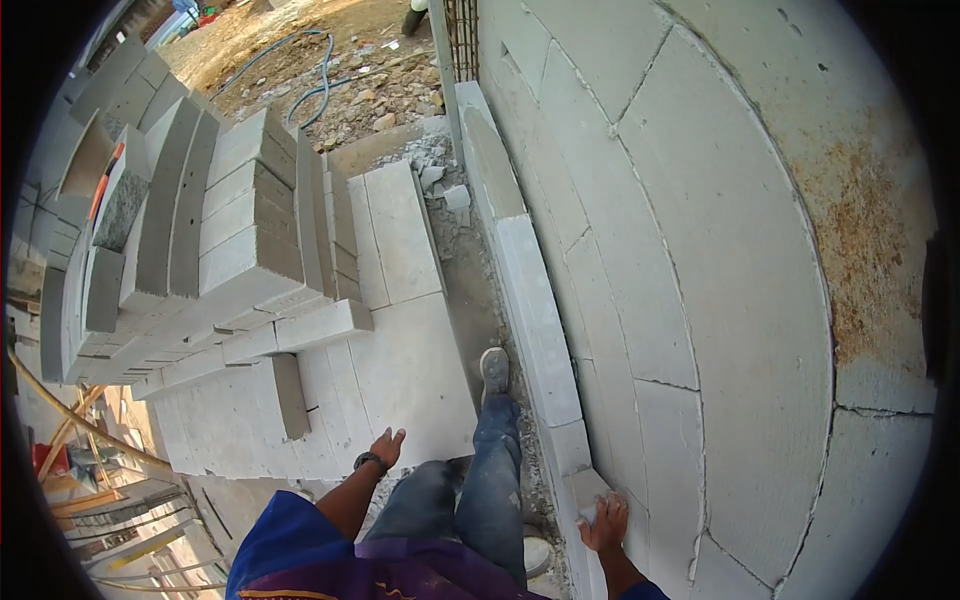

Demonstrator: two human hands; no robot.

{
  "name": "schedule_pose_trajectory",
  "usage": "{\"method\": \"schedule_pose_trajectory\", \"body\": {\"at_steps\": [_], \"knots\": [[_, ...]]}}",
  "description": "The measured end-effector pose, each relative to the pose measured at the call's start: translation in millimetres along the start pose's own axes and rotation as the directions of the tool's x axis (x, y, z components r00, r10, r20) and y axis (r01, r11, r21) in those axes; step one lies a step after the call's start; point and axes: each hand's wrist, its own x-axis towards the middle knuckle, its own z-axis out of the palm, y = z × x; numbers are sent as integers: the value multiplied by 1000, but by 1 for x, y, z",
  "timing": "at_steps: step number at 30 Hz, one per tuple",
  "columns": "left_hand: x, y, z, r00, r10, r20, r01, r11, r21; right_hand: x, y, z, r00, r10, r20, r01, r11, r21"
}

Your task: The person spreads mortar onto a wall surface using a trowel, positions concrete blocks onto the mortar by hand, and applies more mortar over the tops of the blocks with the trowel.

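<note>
My left hand (388,448) is held out over the pale concrete slab blocks (410,360), its fingers apart and nothing in it; a dark watch (370,462) is on that wrist. Down at the lower right, my right hand (605,522) rests on the near end of a small grey concrete block (586,486), fingers slightly bent and spread. This block lies in a low row of light blocks (535,310) along the foot of the block wall (745,270). The underside of my right hand is hidden.
Stacked concrete blocks (250,220) stand on the left, with an orange-handled tool (105,180) on top. A narrow gritty gap (470,290) holds my shoe (494,370) and broken chunks (456,197). A blue hose (325,80) crosses rubble behind; steel rebar (463,40) rises at the wall's end.
</note>
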Motion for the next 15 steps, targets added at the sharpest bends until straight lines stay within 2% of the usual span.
{"method": "schedule_pose_trajectory", "body": {"at_steps": [2,4,6,9,11,12,14,15], "knots": [[25,35,1,998,41,47,-36,995,-96,0,0,-2,999,-34,-32,35,999,36],[54,85,-3,989,124,75,-125,992,16,7,-9,-19,1000,-18,12,19,991,-129],[98,147,-12,976,165,140,-178,981,84,-3,-1,-11,942,87,324,-107,993,45],[174,249,-29,953,251,169,-278,948,157,37,-5,-22,962,160,220,-185,978,99],[198,319,-48,915,393,89,-400,913,85,37,-29,-42,951,224,211,-255,958,132],[191,356,-67,890,453,51,-452,892,-19,61,-44,-55,961,258,99,-275,934,228],[191,400,-79,869,495,-17,-487,848,-208,130,-54,-44,939,332,86,-342,881,326],[193,410,-80,859,509,-51,-498,809,-314,188,-70,-60,926,366,90,-367,825,430]]}}
